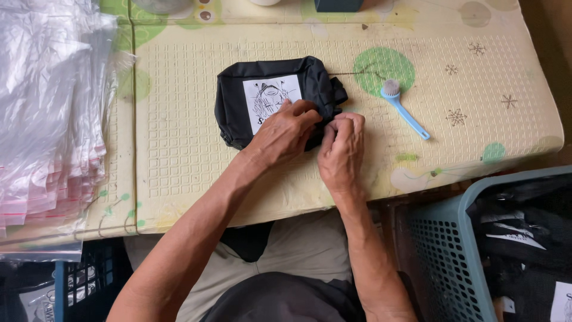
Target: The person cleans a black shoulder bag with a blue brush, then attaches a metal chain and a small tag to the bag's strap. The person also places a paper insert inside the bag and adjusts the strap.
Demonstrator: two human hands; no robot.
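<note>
Most of the frame is filled by a pale yellow foam mat [333,173], embossed with small squares and printed with green circles and snowflake shapes; it is laid as a work surface and is seen from directly above. At the left edge a tall stack of clear plastic bags [44,113] is piled on a second mat panel. In the lower right corner a teal slatted basket [444,256] is seen below the mat's edge, and it is packed with folded black fabric pieces bearing white labels. In the lower left corner a dark blue crate [83,280] is partly shown, its contents too dim to be told. At upper centre of the mat a black fabric pouch [235,98] with a white printed patch is laid flat. Its lower right corner is pinched by both hands: the left hand [283,134] is pressed onto the fabric with fingers curled, and the right hand [341,149] is closed, fingertips gripping the fabric edge. Just right of the pouch a small light blue brush [404,109] is left lying, untouched.
</note>
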